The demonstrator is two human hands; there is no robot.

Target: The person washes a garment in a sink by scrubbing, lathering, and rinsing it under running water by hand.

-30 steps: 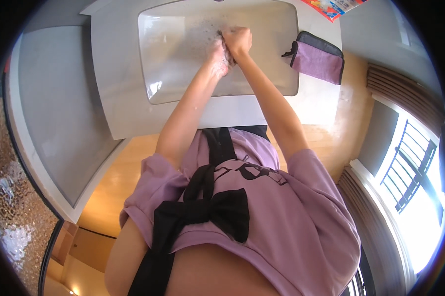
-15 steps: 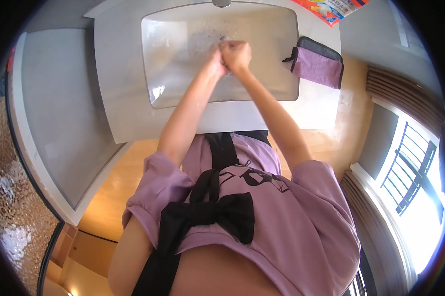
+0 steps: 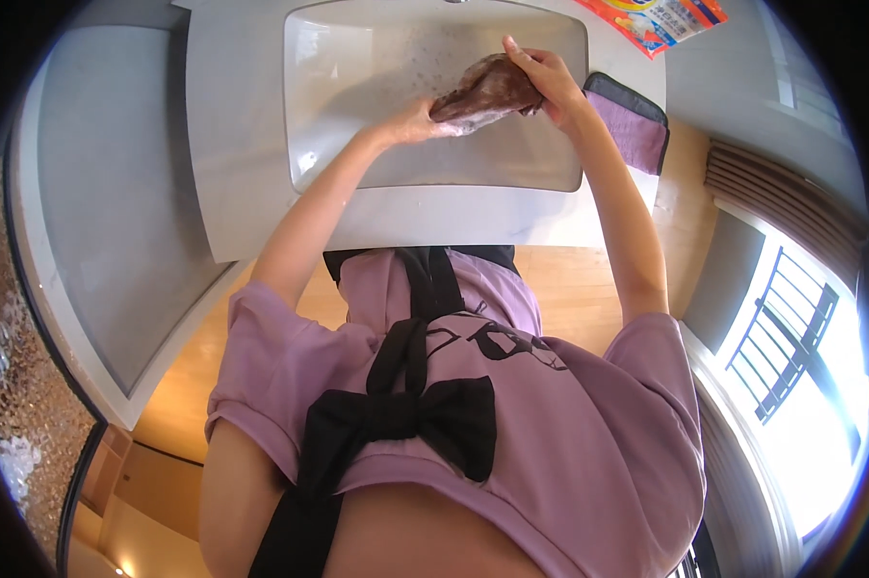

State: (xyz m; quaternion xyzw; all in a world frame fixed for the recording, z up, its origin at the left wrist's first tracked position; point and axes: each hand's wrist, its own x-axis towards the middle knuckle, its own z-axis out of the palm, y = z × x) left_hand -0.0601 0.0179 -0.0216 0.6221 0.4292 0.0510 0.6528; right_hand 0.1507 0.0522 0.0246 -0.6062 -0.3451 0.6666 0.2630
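Observation:
A wet, dark brown cloth (image 3: 492, 89) with whitish suds on it is stretched between my hands over the sink (image 3: 357, 164). My left hand (image 3: 415, 122) is closed on its lower left end. At the upper right, my right hand (image 3: 546, 81) grips the other end, its thumb pointing up. The cloth is bunched and folded, so its full shape cannot be made out. Small patches of foam or bubbles lie on the basin floor behind it.
A purple folded fabric item with black trim (image 3: 632, 130) lies on the white counter (image 3: 434, 220), right of the sink. An orange and blue packet (image 3: 658, 21) is at the far right corner. A grey panel (image 3: 126, 183) stands at left, a barred window (image 3: 786, 332) at right.
My hands, earlier pressed together in the middle of the sink, have moved apart. The brown cloth, mostly hidden in them before, now shows spread between them.

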